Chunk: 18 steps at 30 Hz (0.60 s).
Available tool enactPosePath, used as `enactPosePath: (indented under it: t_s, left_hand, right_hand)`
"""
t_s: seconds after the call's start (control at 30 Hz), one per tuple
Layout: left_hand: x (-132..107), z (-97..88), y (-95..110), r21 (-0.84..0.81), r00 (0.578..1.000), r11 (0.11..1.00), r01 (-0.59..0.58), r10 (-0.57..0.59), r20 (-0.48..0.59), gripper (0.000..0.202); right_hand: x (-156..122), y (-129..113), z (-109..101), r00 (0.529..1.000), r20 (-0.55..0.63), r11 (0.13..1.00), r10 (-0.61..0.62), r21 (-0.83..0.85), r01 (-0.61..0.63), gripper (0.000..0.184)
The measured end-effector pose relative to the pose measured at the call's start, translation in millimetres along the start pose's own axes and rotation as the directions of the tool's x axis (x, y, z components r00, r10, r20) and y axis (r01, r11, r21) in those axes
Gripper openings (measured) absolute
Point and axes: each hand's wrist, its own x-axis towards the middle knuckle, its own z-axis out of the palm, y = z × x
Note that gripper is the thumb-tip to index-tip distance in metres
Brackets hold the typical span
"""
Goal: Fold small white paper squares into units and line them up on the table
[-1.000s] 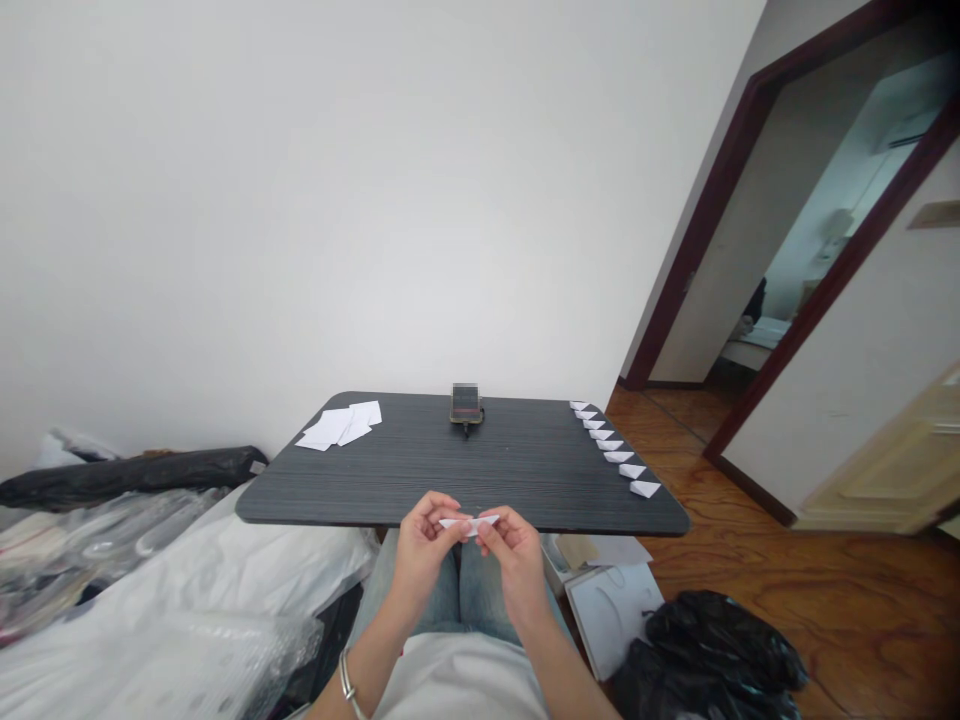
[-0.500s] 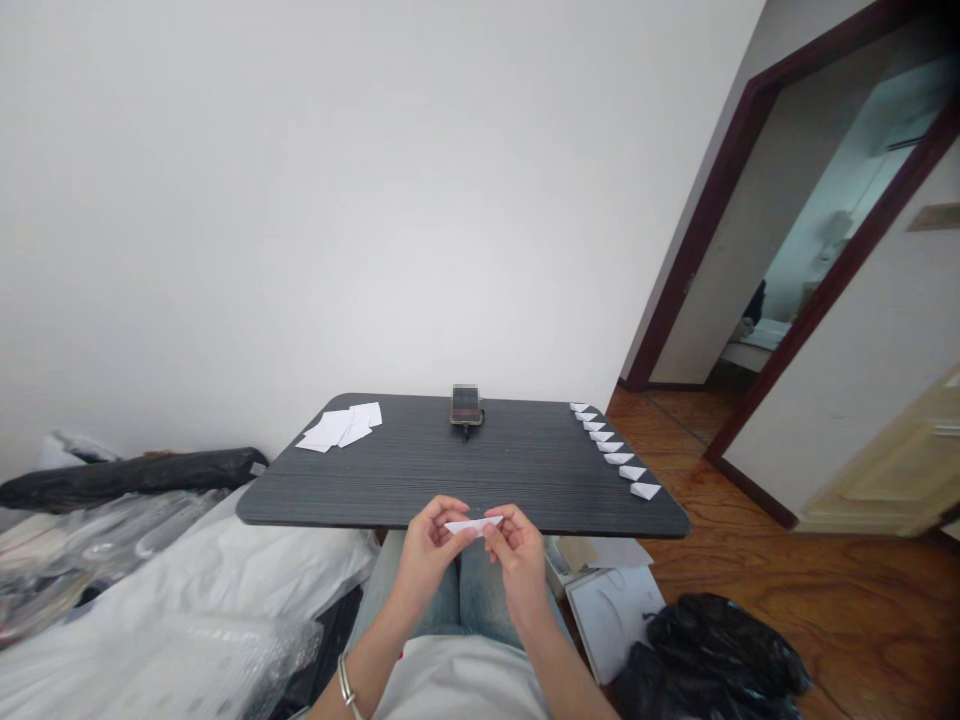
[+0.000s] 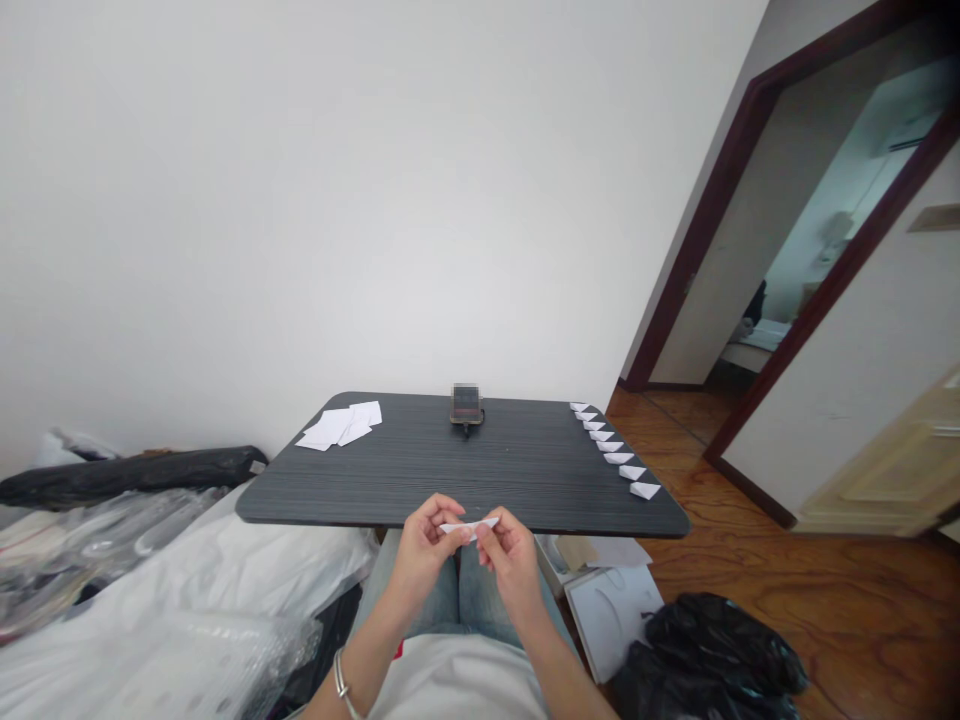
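A small piece of folded white paper is held level between both hands at the table's near edge. My left hand pinches its left part, with the thumb pressed along the near side. On the other side, my right hand grips the right part between thumb and fingers, the thumb close to the left thumb. Flat sheets of white paper lie overlapping at the table's back left. Several folded paper pieces form a row along the right edge of the dark table.
A phone on a stand is at the back middle of the table, near the wall. Plastic-wrapped bundles lie to the left. Right of my legs are a white paper bag and a black plastic bag on the wooden floor.
The folded paper has shifted slightly left. My right thumb has moved left along it, closer to my left thumb, and both hands still hold it.
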Motion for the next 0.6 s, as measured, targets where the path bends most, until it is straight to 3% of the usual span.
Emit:
enactPosePath:
  t_s: [0.23,0.43,0.6]
  left_hand:
    - [0,1.6,-2,0.001,1.000,1.000,0.003,-0.003,-0.003,0.025]
    - [3,0.1,-8,0.019,0.998,1.000,-0.012,0.013,-0.065,0.026]
    - [5,-4.4,-10,0.124,0.999,0.992,-0.016,0.021,-0.046,0.017]
  right_hand:
    - [0,0,1,0.999,0.034,1.000,-0.014,0.004,0.014,0.035]
    - [3,5,-1,1.000,-0.009,0.999,0.015,0.044,-0.015,0.034]
    - [4,5,-3,1.000,-0.029,1.000,0.010,0.020,-0.009,0.030]
